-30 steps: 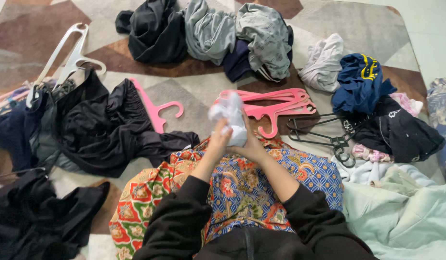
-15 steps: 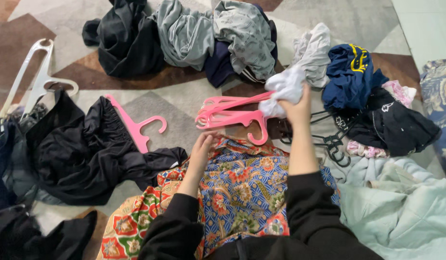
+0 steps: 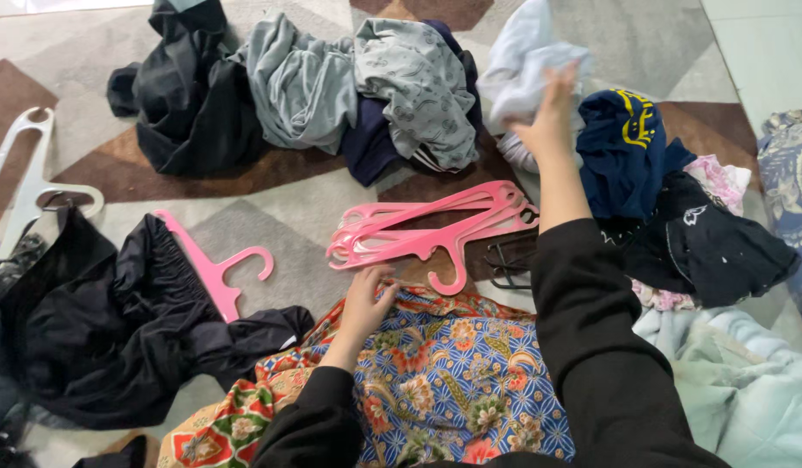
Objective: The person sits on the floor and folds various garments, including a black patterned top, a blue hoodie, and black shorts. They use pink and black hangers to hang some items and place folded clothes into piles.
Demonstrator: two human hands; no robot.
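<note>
Several clothing heaps and pink hangers cover a patterned rug.

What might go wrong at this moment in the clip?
The right hand sets the white cloth on a loose heap; it may slide off or unfold. The sleeve passes just above the pink hangers and might snag them. The left hand leans on the patterned fabric and may crease it.

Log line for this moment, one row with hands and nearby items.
right hand: on white garment, grip unclear | left hand: open, on patterned cloth | pink hangers: on rug
</note>
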